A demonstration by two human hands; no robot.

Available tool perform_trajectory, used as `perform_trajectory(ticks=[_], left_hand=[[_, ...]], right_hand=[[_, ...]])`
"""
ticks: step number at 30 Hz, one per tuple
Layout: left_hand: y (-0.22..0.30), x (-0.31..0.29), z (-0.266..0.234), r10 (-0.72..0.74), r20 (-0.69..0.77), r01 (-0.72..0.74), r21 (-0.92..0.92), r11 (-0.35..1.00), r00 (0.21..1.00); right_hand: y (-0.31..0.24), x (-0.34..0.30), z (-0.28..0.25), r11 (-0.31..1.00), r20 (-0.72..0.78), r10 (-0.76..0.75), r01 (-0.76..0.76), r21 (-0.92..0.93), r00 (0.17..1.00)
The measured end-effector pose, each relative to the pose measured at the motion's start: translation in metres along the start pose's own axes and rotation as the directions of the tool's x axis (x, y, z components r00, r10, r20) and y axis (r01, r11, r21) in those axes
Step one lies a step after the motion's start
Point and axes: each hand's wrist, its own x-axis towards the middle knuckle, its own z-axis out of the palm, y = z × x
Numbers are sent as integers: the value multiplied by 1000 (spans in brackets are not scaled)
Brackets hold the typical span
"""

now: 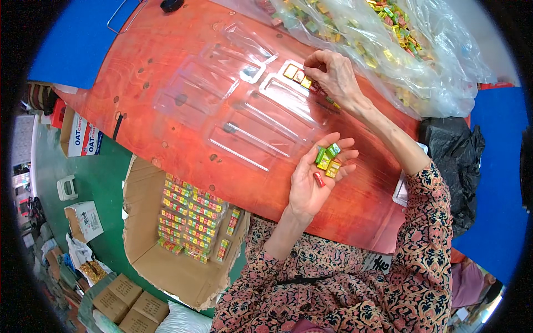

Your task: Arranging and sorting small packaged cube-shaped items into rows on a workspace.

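Observation:
My left hand (312, 180) is palm up near the table's front edge, fingers apart. Several small wrapped candies (325, 159), green, yellow and red, rest on its palm and fingers. Farther off, my right hand (336, 77) bends its thumb and fingers together over one slot of a clear plastic tray (283, 100). A short row of wrapped candies (298, 73) lies in that slot and runs under the fingers. Whatever the fingertips pinch is mostly hidden by the hand. The other visible slots of this tray hold no candies.
More clear trays (205, 77) lie left on the red wood-grain table (150, 111). A big clear bag of candies (400, 33) sits at the far right, above a black plastic bag (452, 166). Below the table's left edge, a cardboard box (147, 238) contains filled candy packs (194, 216).

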Motion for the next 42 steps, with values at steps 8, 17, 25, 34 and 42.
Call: perform_trajectory(ticks=[8,17,25,34,42], left_hand=[[0,1,1,-5,-6,5,12,1000,1000],[-1,1,3,-6,2,6,6,1000,1000],[0,2,3,3,22,-3,12,1000,1000],[3,4,-5,9,-15,-10,-20,1000,1000],[6,7,-9,22,32,-16,-166,986,999]], right_hand=[[0,0,9,981,-47,-194,195,10,980],[-4,3,11,969,-28,-211,206,-134,977],[-4,2,-19,978,-29,-208,208,-10,978],[10,-15,-80,997,359,-61,74,-22,931],[28,-36,-53,980,417,-125,177,-90,900]])
